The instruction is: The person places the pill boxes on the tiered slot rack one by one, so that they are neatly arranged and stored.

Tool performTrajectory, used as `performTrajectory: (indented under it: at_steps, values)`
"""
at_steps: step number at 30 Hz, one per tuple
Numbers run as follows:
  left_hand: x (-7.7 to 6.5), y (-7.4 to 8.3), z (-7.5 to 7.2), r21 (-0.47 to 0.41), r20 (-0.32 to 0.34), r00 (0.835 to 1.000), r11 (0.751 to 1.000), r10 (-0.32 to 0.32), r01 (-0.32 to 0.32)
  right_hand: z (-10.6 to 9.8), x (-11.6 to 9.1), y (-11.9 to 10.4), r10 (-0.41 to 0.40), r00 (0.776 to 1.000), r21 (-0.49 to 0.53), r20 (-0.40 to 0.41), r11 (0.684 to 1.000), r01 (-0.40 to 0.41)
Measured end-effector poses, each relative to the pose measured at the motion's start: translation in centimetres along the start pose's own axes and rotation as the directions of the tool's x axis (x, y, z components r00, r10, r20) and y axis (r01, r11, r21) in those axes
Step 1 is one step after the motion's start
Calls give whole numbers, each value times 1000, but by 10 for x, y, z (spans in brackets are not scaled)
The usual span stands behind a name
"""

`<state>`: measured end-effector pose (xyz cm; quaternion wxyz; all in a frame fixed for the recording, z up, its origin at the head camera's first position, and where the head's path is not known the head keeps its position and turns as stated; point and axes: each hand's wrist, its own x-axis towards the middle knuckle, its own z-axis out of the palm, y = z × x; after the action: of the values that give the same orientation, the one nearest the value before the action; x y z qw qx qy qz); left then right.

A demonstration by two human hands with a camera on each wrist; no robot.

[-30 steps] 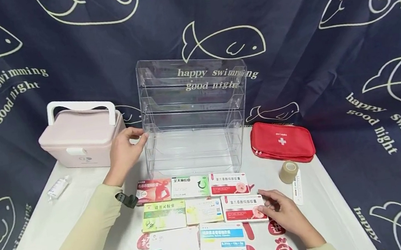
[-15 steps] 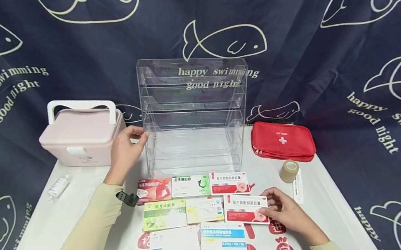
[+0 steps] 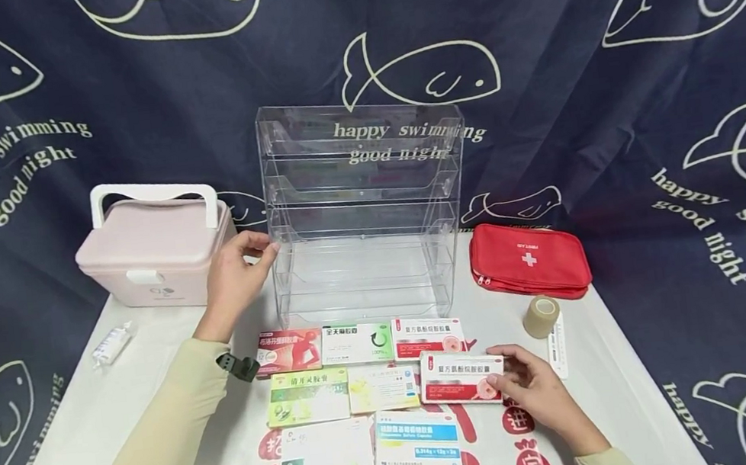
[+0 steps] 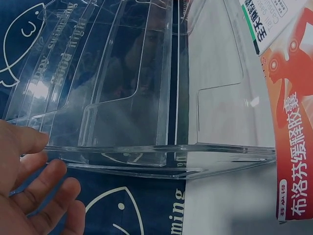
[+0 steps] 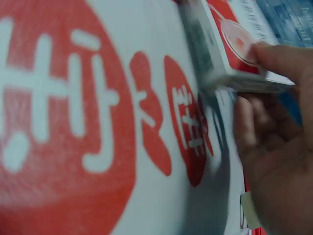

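Observation:
My right hand (image 3: 536, 386) pinches the right end of a white and red medicine box (image 3: 462, 377), thumb on its printed face and fingers beneath. In the right wrist view that medicine box (image 5: 239, 49) is tilted and raised off the table. A clear plastic tiered rack (image 3: 358, 223) stands upright at the back. My left hand (image 3: 236, 279) grips the rack's left side edge with thumb and fingers; the left wrist view shows this hand (image 4: 39, 186) at the side panel. Between rack and person lie several flat medicine boxes, among them a green one (image 3: 307, 397) and a blue-white one (image 3: 418, 446).
A pink lidded case (image 3: 154, 250) with a white handle stands left of the rack, near a small white packet (image 3: 112, 344). To the right lie a red first-aid pouch (image 3: 528, 261), a tan bandage roll (image 3: 541, 317) and a white strip (image 3: 557, 350). A dark fish-print curtain hangs behind.
The right hand has lifted the white and red box from its row and moved it slightly up and right. The left hand stays at the rack's edge.

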<state>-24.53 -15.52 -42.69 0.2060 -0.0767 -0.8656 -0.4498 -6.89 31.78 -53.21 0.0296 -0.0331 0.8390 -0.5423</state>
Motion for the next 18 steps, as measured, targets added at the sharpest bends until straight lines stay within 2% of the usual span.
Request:
performTrajectory:
  at_steps: [3, 7, 18]
  values:
    - [-1, -1, 0, -3, 4, 1000, 1000, -7, 7, 1, 2, 3, -85, 994, -42, -74, 996, 82]
    - [-1, -2, 0, 3, 10, 1000, 1000, -12, 12, 1, 3, 5, -164, 982, -45, -91, 986, 160]
    - [1, -2, 0, 18, 13, 1000, 1000, -10, 10, 0, 7, 2, -200, 978, -48, -55, 979, 197]
